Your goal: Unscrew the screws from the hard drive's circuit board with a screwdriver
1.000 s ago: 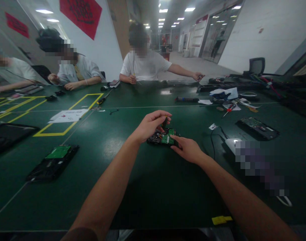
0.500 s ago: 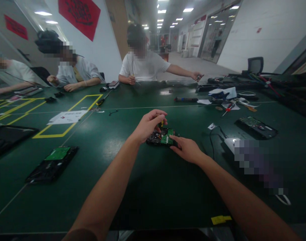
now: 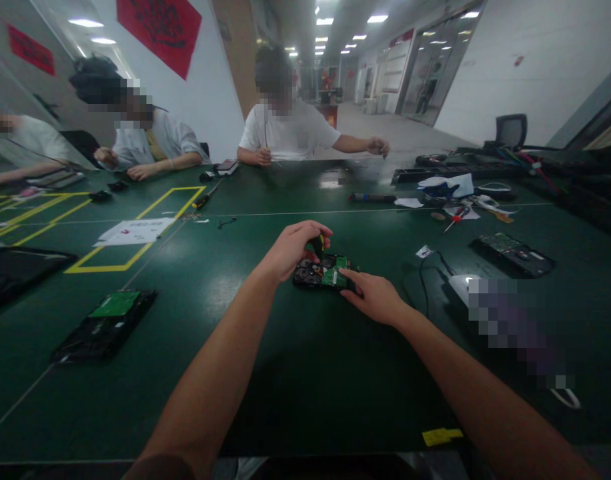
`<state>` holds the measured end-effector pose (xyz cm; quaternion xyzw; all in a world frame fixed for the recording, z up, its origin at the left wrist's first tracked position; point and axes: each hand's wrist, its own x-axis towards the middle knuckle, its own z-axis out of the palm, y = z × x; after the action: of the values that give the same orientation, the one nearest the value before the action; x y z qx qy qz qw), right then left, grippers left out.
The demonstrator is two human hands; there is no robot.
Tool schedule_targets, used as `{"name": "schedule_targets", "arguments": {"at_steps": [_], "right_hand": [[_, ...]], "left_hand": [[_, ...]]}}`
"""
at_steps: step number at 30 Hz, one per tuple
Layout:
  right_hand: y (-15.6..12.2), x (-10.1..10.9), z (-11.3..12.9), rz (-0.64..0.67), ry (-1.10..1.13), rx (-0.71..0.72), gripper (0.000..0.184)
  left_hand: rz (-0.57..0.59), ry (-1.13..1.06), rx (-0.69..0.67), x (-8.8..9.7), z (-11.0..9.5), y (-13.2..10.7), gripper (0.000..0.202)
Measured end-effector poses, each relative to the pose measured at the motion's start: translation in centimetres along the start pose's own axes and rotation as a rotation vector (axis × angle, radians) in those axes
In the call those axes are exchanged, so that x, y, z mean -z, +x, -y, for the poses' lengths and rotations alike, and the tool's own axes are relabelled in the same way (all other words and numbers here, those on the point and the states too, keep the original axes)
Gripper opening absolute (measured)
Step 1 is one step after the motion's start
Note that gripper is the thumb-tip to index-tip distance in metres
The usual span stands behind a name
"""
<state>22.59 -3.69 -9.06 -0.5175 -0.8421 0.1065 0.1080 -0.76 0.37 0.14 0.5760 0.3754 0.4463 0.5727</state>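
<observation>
In the middle of the table lies a small black electronic device (image 3: pixel 310 279) with an exposed green circuit board (image 3: pixel 341 263). My left hand (image 3: pixel 291 251) is closed around a black-and-yellow screwdriver (image 3: pixel 319 246), held upright over the device. Whether its tip touches a screw is hidden. My right hand (image 3: pixel 378 297) grips the device's right end, with the index finger lying on the board and the thumb at the near edge.
Similar opened devices lie at left (image 3: pixel 105 327) and right (image 3: pixel 513 253). A white power strip (image 3: pixel 458 287) with a cable lies at right. Farther back are a red screwdriver (image 3: pixel 455 218), a yellow-black screwdriver (image 3: pixel 201 201) and paper (image 3: pixel 135 231). Co-workers (image 3: pixel 290 130) sit across.
My left hand has turned slightly, and more of the screwdriver's handle shows. My right hand stays on the device. The co-worker opposite has drawn an outstretched hand back to the left.
</observation>
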Motion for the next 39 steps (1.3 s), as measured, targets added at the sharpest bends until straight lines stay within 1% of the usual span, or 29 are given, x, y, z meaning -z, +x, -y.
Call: {"name": "schedule_targets", "arguments": {"at_steps": [3,7,10,13,15,18,22,26,29,32,36,39], "right_hand": [[0.0,-0.1,-0.1,-0.006,0.002,-0.006,0.053],[0.0,0.0,0.0,-0.004,-0.003,-0.011,0.052],[0.0,0.1,0.0,0.005,-0.010,-0.012,0.053],[0.0,0.1,0.0,0.002,-0.008,-0.008,0.053],[0.0,0.1,-0.1,-0.003,-0.005,-0.007,0.053],[0.0,0.1,-0.1,-0.001,0.003,-0.008,0.053],[0.0,0.1,0.0,-0.005,0.007,-0.006,0.053],[-0.1,0.1,0.0,-0.007,0.002,-0.012,0.052],[-0.1,0.0,0.0,-0.001,0.006,0.000,0.052],[-0.1,0.0,0.0,-0.008,0.004,0.007,0.052],[-0.1,0.1,-0.1,-0.010,0.004,-0.002,0.052],[-0.1,0.1,-0.1,-0.004,0.009,0.008,0.053]], "left_hand": [[0.015,-0.059,0.032,-0.3,0.0,-0.1,0.019],[0.017,-0.101,0.030,-0.7,0.0,-0.2,0.013],[0.022,-0.065,0.010,-0.5,0.0,-0.1,0.012],[0.015,-0.004,-0.003,-0.2,0.0,-0.1,0.014],[0.032,0.002,-0.003,0.0,0.0,-0.1,0.017],[0.080,-0.072,0.035,-0.2,0.0,-0.1,0.018],[0.126,-0.180,0.075,-0.6,0.0,-0.3,0.015],[0.088,-0.150,0.047,-0.5,-0.1,-0.2,0.012],[0.046,-0.101,0.030,0.0,-0.3,-0.2,0.012],[0.039,-0.095,0.028,0.4,-0.4,-0.2,0.014],[0.051,-0.122,0.049,0.6,-0.2,-0.2,0.017],[0.028,-0.167,0.043,0.5,0.0,-0.1,0.015]]}}
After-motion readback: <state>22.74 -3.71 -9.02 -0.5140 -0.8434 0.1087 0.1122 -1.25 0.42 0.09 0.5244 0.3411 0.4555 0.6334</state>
